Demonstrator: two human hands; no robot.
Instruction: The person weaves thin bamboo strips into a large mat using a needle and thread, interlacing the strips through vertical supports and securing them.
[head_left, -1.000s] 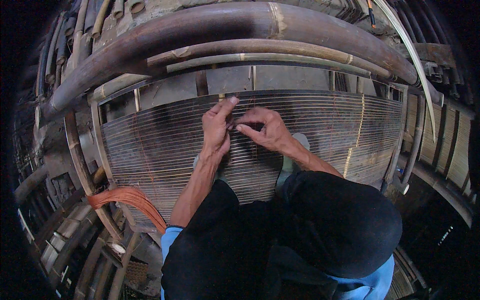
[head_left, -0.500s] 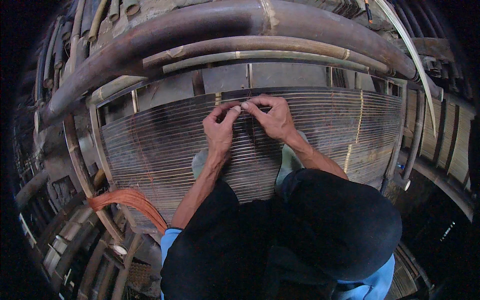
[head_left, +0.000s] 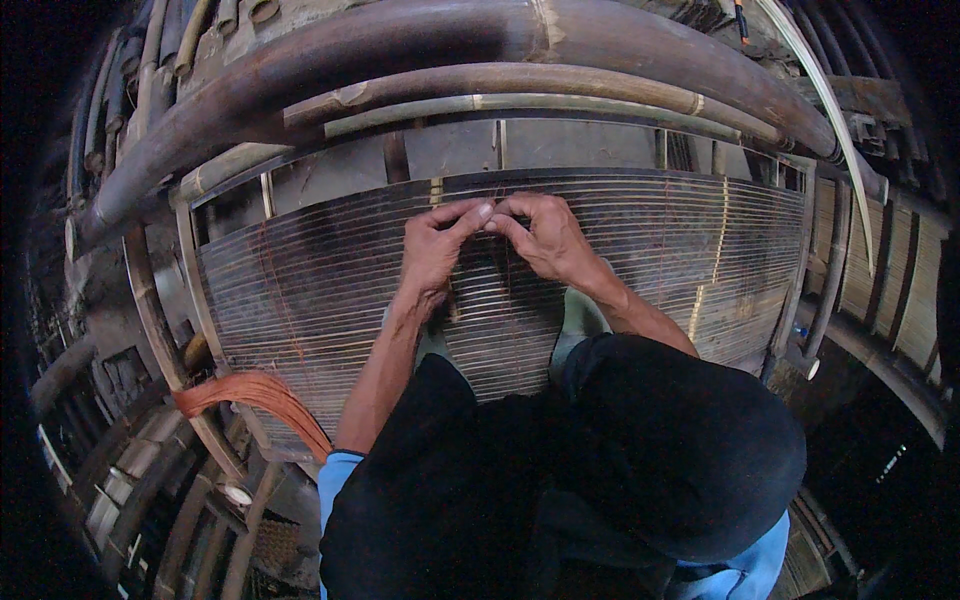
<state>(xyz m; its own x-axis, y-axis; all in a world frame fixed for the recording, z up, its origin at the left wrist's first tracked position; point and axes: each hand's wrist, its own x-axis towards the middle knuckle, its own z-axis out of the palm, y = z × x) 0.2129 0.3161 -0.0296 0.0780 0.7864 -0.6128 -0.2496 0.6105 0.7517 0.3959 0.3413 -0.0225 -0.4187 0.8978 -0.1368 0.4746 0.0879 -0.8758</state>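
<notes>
A wide panel of thin, evenly spaced bamboo strips (head_left: 620,240) lies in front of me, crossed by lines of thin reddish thread (head_left: 292,320). Close to its far edge, my left hand (head_left: 438,240) is closed in a pinch, thumb against curled forefinger. Facing it, my right hand (head_left: 548,235) pinches too, its thumb and fingertips touching the left hand's. A fine reddish thread shows right at the fingertips of both hands; its ends are too small to follow. An orange-brown hank of thread (head_left: 255,393) hangs over the frame by my left forearm.
Thick bamboo poles (head_left: 420,65) run across beyond the panel. A wooden frame (head_left: 192,275) borders it. One long pale strip (head_left: 825,95) slants down at the far right. More poles (head_left: 110,90) are stacked at the left. My dark-clothed knees (head_left: 680,440) rise over the near side.
My left hand has turned slightly, its thumb now lying more along the forefinger. The right fingers have curled in closer. Both hands stay at the same spot on the panel.
</notes>
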